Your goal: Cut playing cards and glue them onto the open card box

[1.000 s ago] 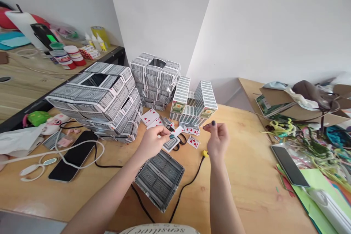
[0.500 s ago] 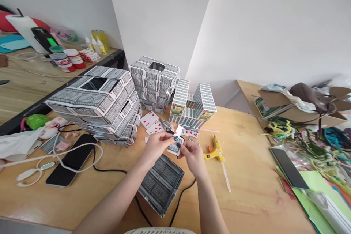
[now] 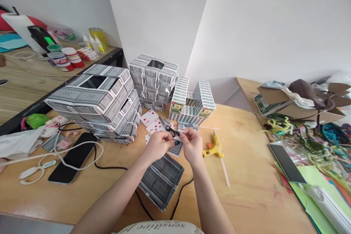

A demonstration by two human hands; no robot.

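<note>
Fingertips pinched, my left hand [image 3: 157, 144] and my right hand [image 3: 192, 144] meet over the table, holding a small white-edged playing card [image 3: 177, 138] that the fingers mostly cover. Just below them lies a patterned-back card [image 3: 176, 149]. Dark-handled scissors [image 3: 172, 131] rest right behind my fingertips, across loose heart cards [image 3: 155, 125]. Nearer to me, under my left wrist, is a shallow tray-like piece made of cards [image 3: 161, 181]. To the right of my right hand, a yellow glue gun [image 3: 215, 147] lies with a clear glue stick in it.
Two large card-built structures [image 3: 93, 98] [image 3: 153, 80] stand behind on the left. A U-shaped block of card boxes [image 3: 192, 104] is at the back. Phones [image 3: 72, 157] [image 3: 287, 162] lie on both sides. A black cable [image 3: 109, 168] crosses the table. Pipe cleaners [image 3: 323, 157] pile up right.
My hands have drawn closer together. The white card piece that stood up from my fingers is now lower and more covered. The scissors show more. The view has shifted slightly.
</note>
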